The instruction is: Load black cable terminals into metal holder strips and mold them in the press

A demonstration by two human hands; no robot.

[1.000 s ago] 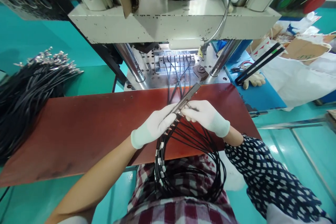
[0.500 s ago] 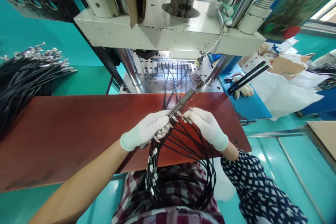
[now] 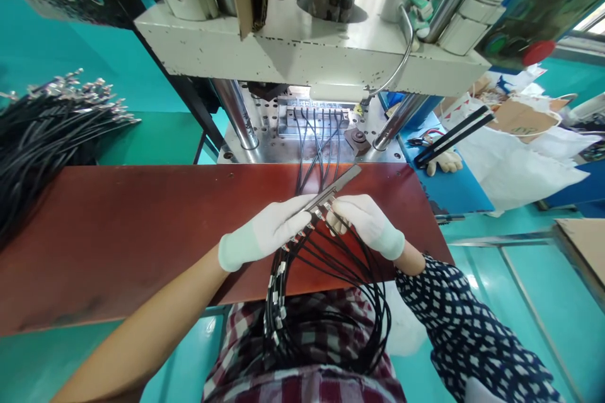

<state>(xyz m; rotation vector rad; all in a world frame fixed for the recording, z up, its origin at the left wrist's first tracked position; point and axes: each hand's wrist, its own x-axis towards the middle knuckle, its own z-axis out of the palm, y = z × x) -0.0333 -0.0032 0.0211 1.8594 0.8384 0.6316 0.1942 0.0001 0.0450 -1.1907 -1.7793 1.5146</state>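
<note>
My left hand [image 3: 276,228], in a white glove, is wrapped round a long metal bar [image 3: 347,180] that slants up to the right. Along the bar's lower side sits a row of small metal connectors [image 3: 319,214]. My right hand [image 3: 366,221], also gloved, is closed at the upper part of the row, its fingertips pinching a cable end there. Black cables [image 3: 385,315] run from the connectors and hang in a loop over my lap. Beyond the bar, several thin cables [image 3: 302,157] lead into a metal fixture [image 3: 288,121] in the machine.
A press machine [image 3: 302,56] with steel columns stands behind the red-brown table [image 3: 142,220]. At the far left lies a pile of black cables [image 3: 42,132]. On the right are a blue surface [image 3: 472,186], a spare glove [image 3: 444,162], two black bars [image 3: 454,137] and white bags [image 3: 510,164].
My right hand has moved slightly down and left, bringing its pinched cable end to the bar. The bar lies at a flatter slant, and the view has shifted a little.
</note>
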